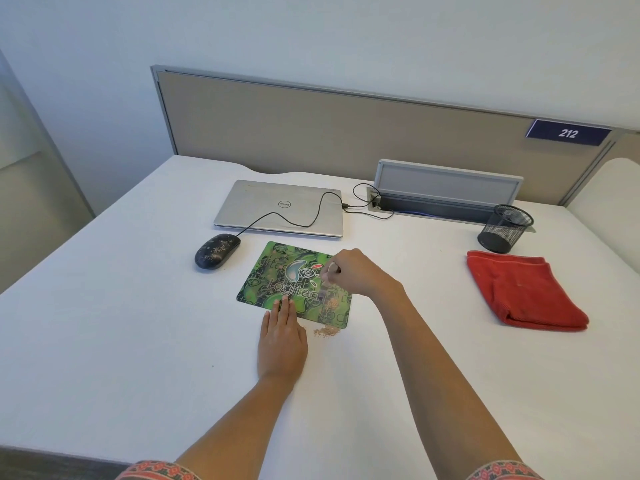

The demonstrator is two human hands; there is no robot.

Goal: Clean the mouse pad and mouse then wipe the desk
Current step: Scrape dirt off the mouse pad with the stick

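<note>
A green patterned mouse pad (277, 271) lies in the middle of the white desk (138, 341). Brown crumbs sit on its near right corner (333, 303) and in a small pile (325, 330) on the desk just off its edge. My left hand (282, 337) lies flat, fingertips pressing the pad's near edge. Over the pad's right side, my right hand (353, 271) pinches a small pale tool (328, 269), apparently a brush, with its tip down on the pad. A black wired mouse (216, 251), speckled with dust, rests left of the pad.
A closed silver laptop (280, 207) lies behind the pad, with the mouse cable running across it. A folded red cloth (523, 289) lies at the right, a black mesh pen cup (505, 232) behind it. A cable box and a partition line the back edge.
</note>
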